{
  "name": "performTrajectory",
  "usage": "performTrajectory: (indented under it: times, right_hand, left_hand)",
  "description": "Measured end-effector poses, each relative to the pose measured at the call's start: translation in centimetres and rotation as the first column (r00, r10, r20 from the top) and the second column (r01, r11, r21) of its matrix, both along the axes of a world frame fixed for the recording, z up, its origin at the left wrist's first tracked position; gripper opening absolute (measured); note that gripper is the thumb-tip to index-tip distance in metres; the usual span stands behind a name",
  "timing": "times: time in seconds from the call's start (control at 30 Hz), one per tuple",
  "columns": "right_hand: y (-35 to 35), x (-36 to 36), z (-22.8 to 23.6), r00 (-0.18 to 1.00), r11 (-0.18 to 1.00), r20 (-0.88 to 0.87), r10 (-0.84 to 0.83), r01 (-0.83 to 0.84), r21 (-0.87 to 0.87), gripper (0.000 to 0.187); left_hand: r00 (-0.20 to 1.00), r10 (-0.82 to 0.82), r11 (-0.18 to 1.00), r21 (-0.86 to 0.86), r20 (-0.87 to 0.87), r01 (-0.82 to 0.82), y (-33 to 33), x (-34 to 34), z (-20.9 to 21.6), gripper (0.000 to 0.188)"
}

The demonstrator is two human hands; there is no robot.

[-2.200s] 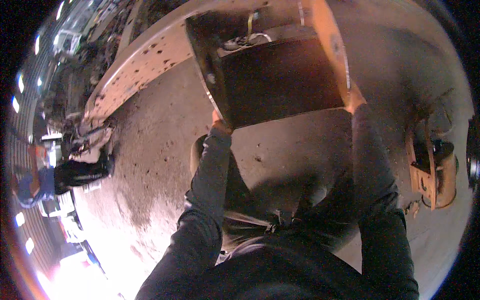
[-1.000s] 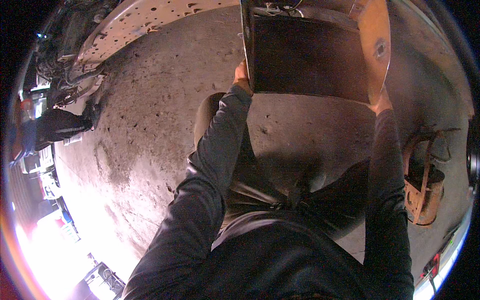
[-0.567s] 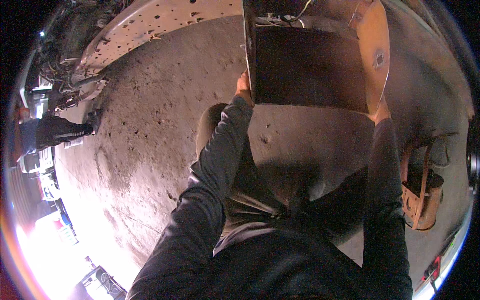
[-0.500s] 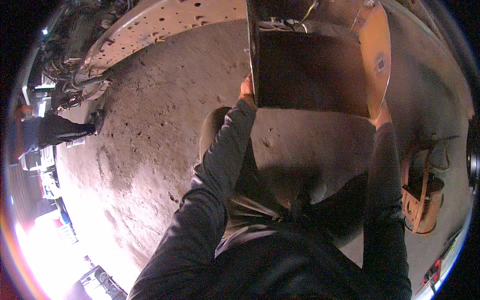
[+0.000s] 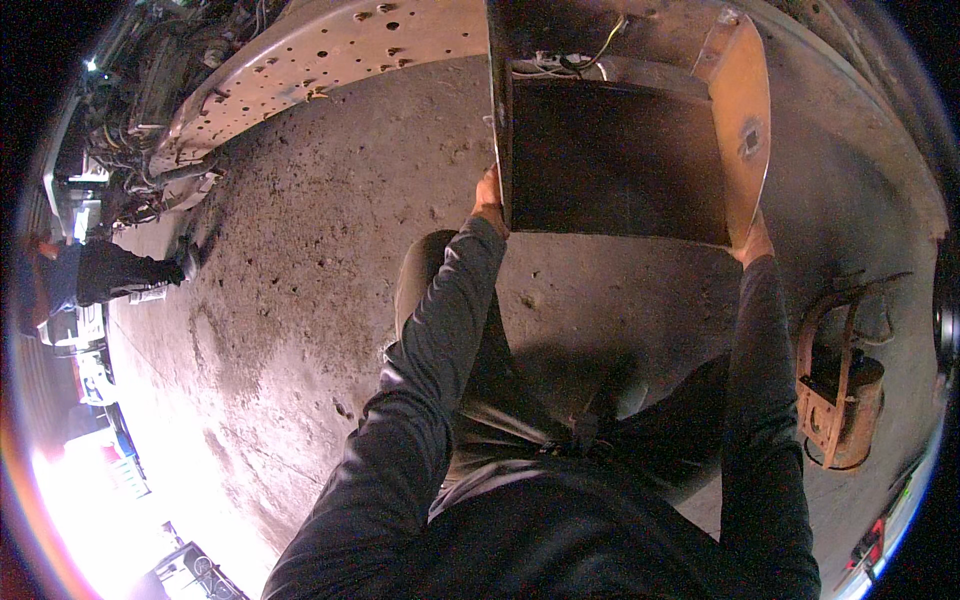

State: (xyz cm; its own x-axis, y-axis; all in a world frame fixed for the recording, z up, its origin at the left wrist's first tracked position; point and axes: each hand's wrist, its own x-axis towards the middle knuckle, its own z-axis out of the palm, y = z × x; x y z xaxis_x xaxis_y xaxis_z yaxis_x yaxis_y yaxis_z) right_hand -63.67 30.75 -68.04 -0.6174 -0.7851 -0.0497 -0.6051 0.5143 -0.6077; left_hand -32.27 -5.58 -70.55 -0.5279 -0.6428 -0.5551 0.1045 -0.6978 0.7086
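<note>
In front of me is an open metal box [image 5: 620, 160], with a dark flat panel between two upright side plates. The right side plate [image 5: 740, 130] is rust-orange, with a rounded edge and a small hole. My left hand [image 5: 488, 195] grips the lower left edge of the box, its fingers partly hidden behind the plate. At the lower right corner my right hand [image 5: 755, 243] is closed around the edge, fingers mostly out of sight. Behind the dark panel runs a yellow-green wire [image 5: 610, 38], next to paler cables.
A long rusty beam with many holes [image 5: 330, 50] curves across the far left. A rusty cylinder in a metal bracket [image 5: 845, 400] stands on the concrete floor [image 5: 290, 250] to my right. Another person's leg [image 5: 130, 272] shows at the left, near machinery and bright light.
The box and both my hands sit slightly lower and further left in the picture; the surroundings have shifted a little too. Both hands keep their places on the box.
</note>
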Motion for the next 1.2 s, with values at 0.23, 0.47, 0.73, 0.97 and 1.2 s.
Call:
performTrajectory:
  times: [0.23,0.47,0.73,0.97,1.2]
  right_hand:
    - [0.1,-2.4,-4.1,0.943,0.980,0.333,-0.001,0.068,-0.189,0.073]
    - [1.3,-2.8,-4.8,0.997,0.988,0.027,0.071,-0.066,-0.137,0.086]
    - [2.9,-3.5,-6.3,0.984,0.992,-0.135,0.115,-0.122,-0.045,0.075]
    - [2.6,-4.0,-7.2,0.972,0.989,-0.193,0.134,-0.142,-0.030,0.062]
    - [2.1,-6.1,-9.0,0.965,0.990,-0.223,0.137,-0.141,-0.002,0.048]
  left_hand:
    - [0.998,-0.053,0.998,0.031,0.034,0.051,-0.8,0.1,-1.0,0.044]
    - [0.998,-0.061,0.997,-0.053,0.033,0.063,-1.0,0.1,-2.2,0.048]
    - [0.982,0.104,0.963,0.262,-0.156,-0.060,0.1,0.4,-3.0,0.046]
    - [0.974,-0.040,0.909,-0.396,0.225,0.129,-1.2,0.1,-4.2,0.039]
    - [0.846,-0.163,0.730,-0.515,0.507,0.449,-0.4,-0.5,0.3,0.035]
